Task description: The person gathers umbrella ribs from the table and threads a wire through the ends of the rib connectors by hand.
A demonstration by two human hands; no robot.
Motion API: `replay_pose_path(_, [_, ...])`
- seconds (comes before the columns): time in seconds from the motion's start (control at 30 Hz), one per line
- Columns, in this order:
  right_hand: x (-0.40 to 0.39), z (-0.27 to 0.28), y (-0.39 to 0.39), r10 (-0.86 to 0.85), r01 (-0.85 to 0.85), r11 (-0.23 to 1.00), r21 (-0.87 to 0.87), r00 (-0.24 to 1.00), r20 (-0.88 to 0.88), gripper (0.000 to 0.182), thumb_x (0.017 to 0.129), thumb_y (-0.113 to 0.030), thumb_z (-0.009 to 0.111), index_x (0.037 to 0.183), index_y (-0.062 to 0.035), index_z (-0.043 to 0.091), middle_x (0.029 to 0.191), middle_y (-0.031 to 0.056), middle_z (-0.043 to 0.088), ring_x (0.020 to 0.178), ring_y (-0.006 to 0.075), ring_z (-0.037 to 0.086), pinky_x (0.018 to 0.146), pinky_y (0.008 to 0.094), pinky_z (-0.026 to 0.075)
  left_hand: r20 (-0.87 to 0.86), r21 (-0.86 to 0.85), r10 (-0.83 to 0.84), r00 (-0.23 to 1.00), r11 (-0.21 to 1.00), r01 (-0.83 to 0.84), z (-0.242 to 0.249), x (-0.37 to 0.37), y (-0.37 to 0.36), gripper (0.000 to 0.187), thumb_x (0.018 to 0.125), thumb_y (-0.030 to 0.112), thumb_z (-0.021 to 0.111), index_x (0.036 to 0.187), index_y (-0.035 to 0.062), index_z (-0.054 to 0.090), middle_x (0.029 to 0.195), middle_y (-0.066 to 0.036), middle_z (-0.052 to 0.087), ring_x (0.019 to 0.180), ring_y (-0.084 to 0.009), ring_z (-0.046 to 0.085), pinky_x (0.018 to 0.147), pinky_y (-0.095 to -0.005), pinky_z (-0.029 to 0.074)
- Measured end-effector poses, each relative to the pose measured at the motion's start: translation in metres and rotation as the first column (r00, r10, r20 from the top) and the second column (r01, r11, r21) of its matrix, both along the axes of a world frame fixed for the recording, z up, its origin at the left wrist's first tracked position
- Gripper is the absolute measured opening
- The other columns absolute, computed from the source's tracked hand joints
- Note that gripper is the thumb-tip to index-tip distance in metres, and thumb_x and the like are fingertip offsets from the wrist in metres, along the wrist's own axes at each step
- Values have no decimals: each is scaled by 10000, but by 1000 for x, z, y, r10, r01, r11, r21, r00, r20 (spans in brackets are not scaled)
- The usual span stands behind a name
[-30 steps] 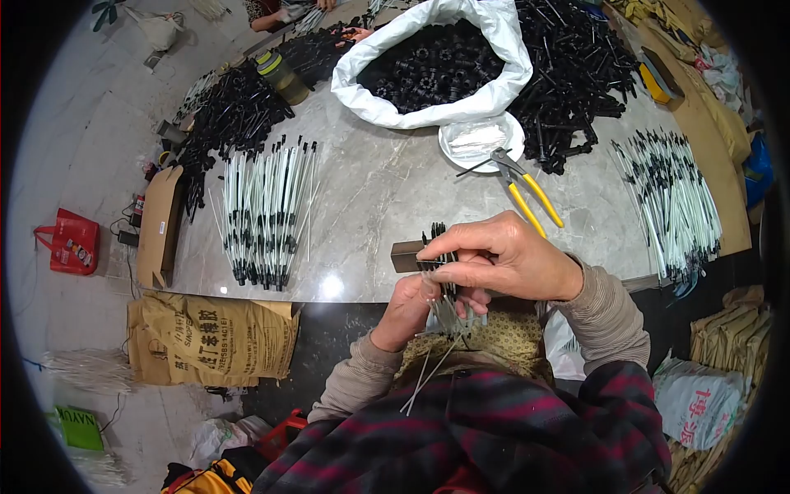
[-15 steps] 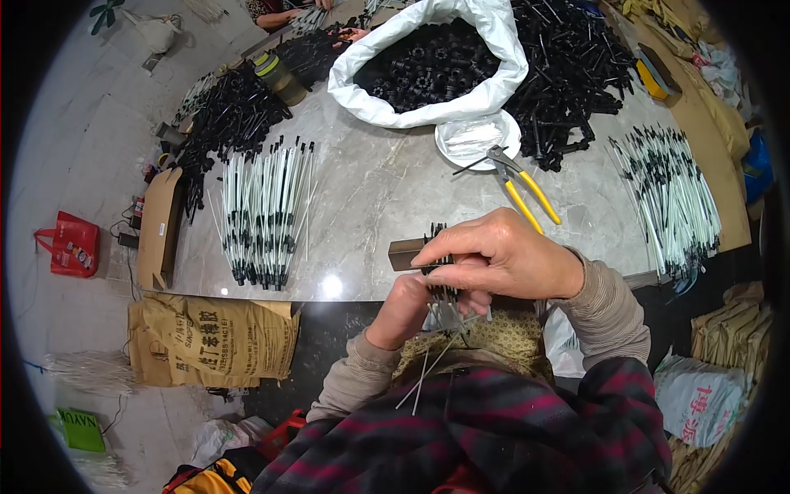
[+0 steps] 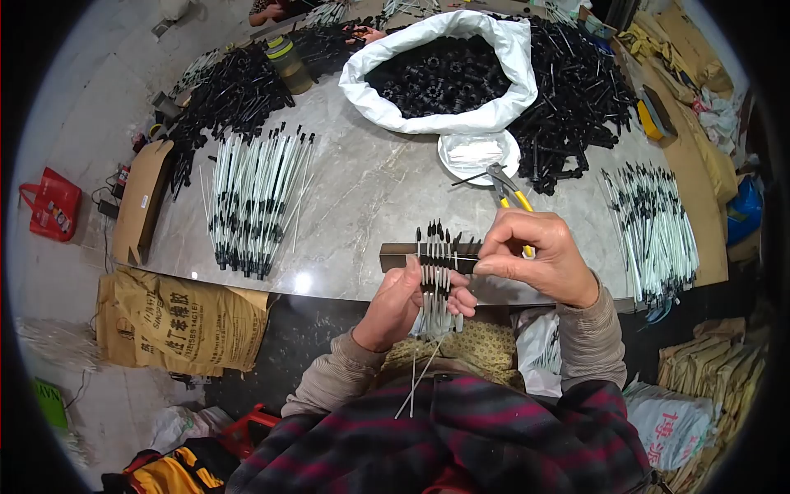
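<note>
My left hand (image 3: 393, 303) is closed round a row of slim white rods with black fittings (image 3: 436, 281), held upright at the table's near edge. Thumb and forefinger of my right hand (image 3: 539, 257) pinch a thin pale strand (image 3: 466, 258) that reaches toward the rods. Behind the rods lies a dark brown bar (image 3: 398, 256) with black prongs. Two loose thin rods (image 3: 413, 383) cross below the bundle, over my lap. Yellow-handled pliers (image 3: 516, 193) lie just beyond my right hand, partly hidden by it.
Bundles of white rods lie at left (image 3: 255, 202) and right (image 3: 654, 235). A white sack (image 3: 362, 92) of black parts stands at the back, with a white bowl (image 3: 448, 165) before it. Black parts are heaped on both sides. A bottle (image 3: 290, 67) and another person's hand (image 3: 364, 34) are farther off.
My right hand has moved right, away from the bundle, with the thin strand between its fingertips. The rods now show more fully in my left hand. The whole view has shifted slightly.
</note>
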State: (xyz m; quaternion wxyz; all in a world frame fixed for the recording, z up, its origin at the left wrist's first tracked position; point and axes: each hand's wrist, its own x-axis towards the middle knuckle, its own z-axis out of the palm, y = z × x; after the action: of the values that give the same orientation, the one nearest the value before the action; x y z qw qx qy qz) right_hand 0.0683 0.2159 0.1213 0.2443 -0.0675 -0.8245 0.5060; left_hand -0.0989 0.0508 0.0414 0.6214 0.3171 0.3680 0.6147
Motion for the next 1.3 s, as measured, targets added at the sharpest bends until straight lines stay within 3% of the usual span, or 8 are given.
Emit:
replay_pose_path(0.23, [-15, 2, 2, 112, -109, 993, 48, 992, -52, 128, 854, -54, 763, 827, 15, 658, 737, 28, 607, 645, 80, 557, 569, 251, 431, 31, 3, -38, 999, 999, 38, 0, 1, 1, 728, 1064, 548, 298, 1224, -112, 561, 1054, -252, 693, 945, -292, 702, 831, -363, 555])
replay_pose_path(0.43, [-20, 3, 3, 133, -127, 983, -131, 991, 36, 143, 875, -70, 765, 872, 1, 641, 734, 2, 615, 672, 61, 550, 580, 236, 430, -30, 60, -54, 998, 997, 55, -5, 0, 1, 650, 1070, 500, 344, 1238, -91, 555, 1067, -263, 692, 955, -339, 710, 784, -382, 562])
replay_pose_path(0.63, [-25, 0, 12, 165, -162, 982, -101, 986, 27, 118, 876, -83, 761, 896, -2, 678, 743, -2, 630, 660, 56, 549, 580, 220, 420, -105, 50, -109, 989, 992, 114, 0, -6, 1, 315, 1041, 168, 517, 1203, -92, 592, 1119, -252, 685, 1009, -317, 707, 815, -370, 574])
replay_pose_path(0.83, [-31, -16, 44, -53, 88, 957, -277, 990, 130, 86, 915, -88, 708, 943, -8, 700, 757, -17, 632, 659, 39, 561, 570, 229, 452, -163, 40, -121, 979, 991, 129, 2, -10, 3, 192, 996, -3, 520, 1130, -92, 624, 1135, -241, 686, 1040, -297, 700, 862, -367, 575])
replay_pose_path(0.9, [-38, -27, 65, -291, 266, 944, 194, 950, 113, 95, 893, -99, 707, 907, -7, 684, 775, 50, 670, 646, 152, 641, 587, 295, 500, -202, 52, -119, 972, 990, 132, 4, -10, 3, 183, 997, -8, 517, 1119, -92, 624, 1130, -237, 690, 1040, -293, 701, 875, -366, 573])
replay_pose_path(0.97, [-43, -48, 87, -456, 368, 721, 587, 890, 1, 96, 875, -99, 707, 887, -9, 675, 803, 101, 690, 660, 237, 673, 599, 334, 517, -220, 66, -111, 969, 990, 129, 2, -11, 3, 186, 998, -2, 521, 1121, -94, 625, 1129, -229, 692, 1040, -287, 701, 882, -359, 570])
replay_pose_path(1.0, [-46, -54, 93, -479, 374, 712, 594, 878, 22, 81, 860, -100, 685, 840, -28, 654, 824, 143, 666, 715, 319, 667, 624, 394, 525, -230, 72, -107, 967, 989, 126, 1, -11, 3, 187, 998, 1, 523, 1122, -95, 626, 1128, -225, 694, 1040, -284, 702, 885, -356, 569])
replay_pose_path(1.3, [-88, -91, 126, -454, 241, 317, 917, 888, -76, 51, 757, -96, 652, 765, -45, 654, 791, 111, 613, 791, 273, 661, 630, 387, 537, -180, 10, -95, 979, 995, 98, 2, -9, 0, 242, 1015, 55, 523, 1174, -98, 622, 1106, -188, 709, 1047, -258, 698, 907, -349, 555])
